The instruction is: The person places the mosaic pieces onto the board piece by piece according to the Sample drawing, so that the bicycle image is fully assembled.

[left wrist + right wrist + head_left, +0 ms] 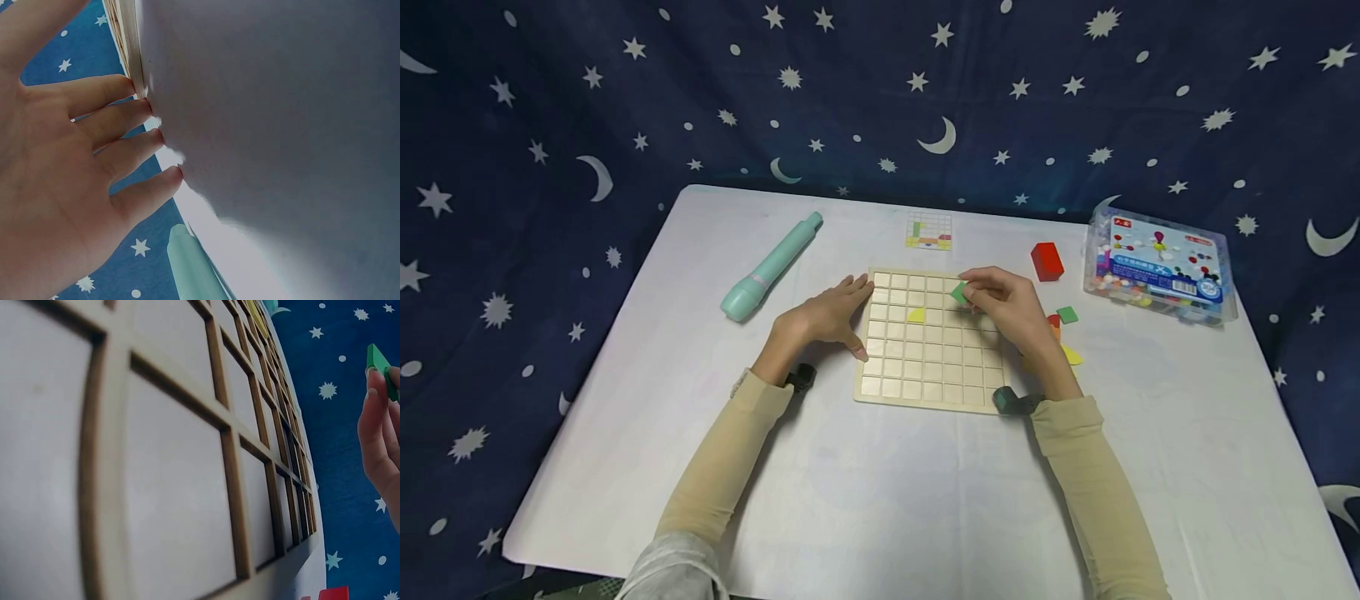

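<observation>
A wooden grid board (912, 390) lies flat on the white table. Along its left edge rests my left hand (823, 318), fingers straight and spread, with fingertips at the board's side in the left wrist view. My right hand (1011, 308) pinches a green square tile (958, 292) between thumb and fingers above the upper right cells. In the right wrist view, that green tile (377, 364) is held tilted at the fingertips. One yellow quarter-round piece (917, 315) sits in a cell left of centre. Something reddish shows partly under the right fingers; its kind is hidden.
Beyond the board lies a small pattern card (928, 231). To the right are a red block (1047, 262), a green square (1067, 315), a yellow piece (1072, 356) and a clear box of colourful parts (1161, 265). A mint-green, flashlight-shaped object (772, 267) lies left.
</observation>
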Demonstrator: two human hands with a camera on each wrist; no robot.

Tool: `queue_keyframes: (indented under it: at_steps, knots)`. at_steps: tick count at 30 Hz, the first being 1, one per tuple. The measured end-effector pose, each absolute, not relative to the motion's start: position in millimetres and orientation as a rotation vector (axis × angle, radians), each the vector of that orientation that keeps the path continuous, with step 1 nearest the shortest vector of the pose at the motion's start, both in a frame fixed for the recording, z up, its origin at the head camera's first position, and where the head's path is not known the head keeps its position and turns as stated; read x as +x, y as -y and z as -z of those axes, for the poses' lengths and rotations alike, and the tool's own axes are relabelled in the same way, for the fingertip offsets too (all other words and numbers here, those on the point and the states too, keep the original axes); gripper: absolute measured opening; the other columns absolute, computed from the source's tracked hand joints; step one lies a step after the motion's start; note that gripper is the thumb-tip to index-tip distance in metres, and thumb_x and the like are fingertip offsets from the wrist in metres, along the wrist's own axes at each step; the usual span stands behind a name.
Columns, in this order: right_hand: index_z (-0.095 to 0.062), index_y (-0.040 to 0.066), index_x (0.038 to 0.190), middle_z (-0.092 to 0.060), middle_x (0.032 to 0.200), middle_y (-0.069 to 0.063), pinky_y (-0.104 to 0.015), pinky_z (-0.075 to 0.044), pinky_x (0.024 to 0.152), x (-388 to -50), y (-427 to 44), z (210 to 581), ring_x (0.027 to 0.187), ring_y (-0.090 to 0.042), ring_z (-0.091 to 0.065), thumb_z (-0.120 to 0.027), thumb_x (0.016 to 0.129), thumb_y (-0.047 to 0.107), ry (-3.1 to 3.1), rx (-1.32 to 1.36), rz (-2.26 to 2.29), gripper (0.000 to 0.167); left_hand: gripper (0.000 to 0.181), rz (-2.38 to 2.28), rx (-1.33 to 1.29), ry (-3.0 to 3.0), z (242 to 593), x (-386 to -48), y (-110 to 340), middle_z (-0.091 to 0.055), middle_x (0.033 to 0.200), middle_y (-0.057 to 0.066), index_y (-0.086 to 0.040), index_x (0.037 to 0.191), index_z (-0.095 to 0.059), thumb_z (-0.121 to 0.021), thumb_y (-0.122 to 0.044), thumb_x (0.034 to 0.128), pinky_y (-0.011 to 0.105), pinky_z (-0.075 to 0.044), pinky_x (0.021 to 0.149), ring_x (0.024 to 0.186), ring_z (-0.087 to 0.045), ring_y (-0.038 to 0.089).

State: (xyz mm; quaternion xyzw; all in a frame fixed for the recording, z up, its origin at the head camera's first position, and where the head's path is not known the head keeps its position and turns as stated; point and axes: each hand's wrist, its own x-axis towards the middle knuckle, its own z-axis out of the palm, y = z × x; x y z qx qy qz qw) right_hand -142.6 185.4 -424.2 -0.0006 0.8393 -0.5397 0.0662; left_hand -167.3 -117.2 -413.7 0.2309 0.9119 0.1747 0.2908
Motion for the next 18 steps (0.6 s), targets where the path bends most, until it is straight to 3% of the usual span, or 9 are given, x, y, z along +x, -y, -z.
queue_keyframes:
  at_steps: [9,18]
  knots:
    - [-0.071,0.014,0.130,-0.075,0.104,-0.014,-0.029,-0.051,0.096,-142,-181,425,0.091,-0.030,-0.070,-0.066,0.101,0.021,-2.504,-0.126,1.592,0.030,0.127,-0.461,0.620,-2.432,414,-168,116,0.000,0.174,0.011,-0.005,0.165,-0.009,-0.093,-0.034,0.0747,0.052,-0.013,0.130,0.161,0.001,0.031]
    - [-0.067,0.004,0.131,-0.077,0.103,-0.019,-0.025,-0.061,0.087,-144,-166,432,0.094,-0.030,-0.076,-0.062,0.100,0.002,-2.387,-0.222,1.549,0.031,0.127,-0.445,0.616,-2.428,414,-168,117,0.001,0.174,0.011,-0.006,0.166,-0.007,-0.092,-0.035,0.0759,0.050,-0.012,0.130,0.161,0.003,0.031]
